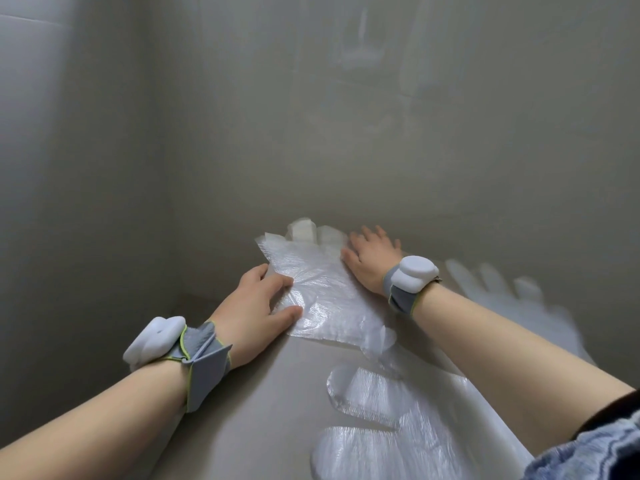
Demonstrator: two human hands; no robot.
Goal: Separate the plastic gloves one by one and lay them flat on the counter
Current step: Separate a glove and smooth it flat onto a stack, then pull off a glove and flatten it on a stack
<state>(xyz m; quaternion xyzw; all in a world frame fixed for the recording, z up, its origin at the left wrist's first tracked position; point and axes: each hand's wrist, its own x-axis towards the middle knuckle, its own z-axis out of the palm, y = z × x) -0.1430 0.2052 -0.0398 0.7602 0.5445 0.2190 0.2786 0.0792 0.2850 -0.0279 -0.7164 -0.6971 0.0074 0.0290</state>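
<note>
two hands rest on one clear plastic glove [325,299]. left hand [258,306]: fingers straight and close together, pressing the glove's left edge. right hand [369,259]: fingers spread, palm down on the glove's far right edge. left wrist strap [204,362] and right wrist strap [401,296]: grey, each with a white device. the glove lies flat on the grey counter [263,410], close to the far wall. second glove [381,427]: near right, partly under the right forearm. third glove [502,289]: far right, blurred.
</note>
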